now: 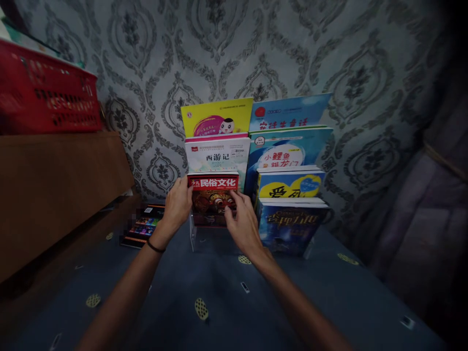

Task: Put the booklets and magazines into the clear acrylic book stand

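1. A blue table (164, 312) printed with yellow ovals fills the foreground of a dim room.
2. The person's two bare forearms reach across it, a dark band (156, 247) around the left wrist.
3. The right hand (244, 224) touches the front of a red book (214, 200) near its right side, thumb and forefinger a narrow gap apart.
4. The left hand (178, 202) has its fingers against the book's left edge; whether either hand grips it firmly, one cannot tell.
5. The red book stands upright between the hands, at the front of the left column in a clear stand (192, 236).
6. Beside the left wrist, a dark booklet (146, 224) lies on the table.
7. The right column runs back from a dark blue book (287, 231) to a yellow-and-blue book (310, 185), a teal book (314, 146) and a light blue book (292, 107).
8. Behind the red book rise a white book (217, 151) and a yellow book (204, 112).
9. A red basket (47, 92) sits on a brown box (62, 195) at left; a curtain (413, 214) hangs at right.
10. Grey patterned wallpaper (219, 53) backs everything.
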A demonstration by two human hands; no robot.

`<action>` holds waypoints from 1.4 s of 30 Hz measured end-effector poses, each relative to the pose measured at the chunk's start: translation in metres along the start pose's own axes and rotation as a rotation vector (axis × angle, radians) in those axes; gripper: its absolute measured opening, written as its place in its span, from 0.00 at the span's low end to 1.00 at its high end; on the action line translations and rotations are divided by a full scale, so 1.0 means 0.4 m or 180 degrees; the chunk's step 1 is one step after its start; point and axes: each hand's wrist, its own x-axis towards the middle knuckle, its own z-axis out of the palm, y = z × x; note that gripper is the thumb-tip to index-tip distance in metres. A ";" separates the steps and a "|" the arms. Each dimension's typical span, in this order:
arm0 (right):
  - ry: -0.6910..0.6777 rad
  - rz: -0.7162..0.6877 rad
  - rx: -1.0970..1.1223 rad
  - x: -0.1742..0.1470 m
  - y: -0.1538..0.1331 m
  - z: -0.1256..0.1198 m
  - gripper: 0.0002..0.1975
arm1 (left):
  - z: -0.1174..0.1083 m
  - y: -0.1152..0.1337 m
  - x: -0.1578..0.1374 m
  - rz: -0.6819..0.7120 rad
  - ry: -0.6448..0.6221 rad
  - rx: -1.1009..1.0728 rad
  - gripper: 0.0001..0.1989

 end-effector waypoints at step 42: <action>0.0135 0.0458 0.0943 0.050 -0.025 -0.008 0.33 | 0.018 0.003 -0.016 0.0007 0.0155 -0.0081 0.28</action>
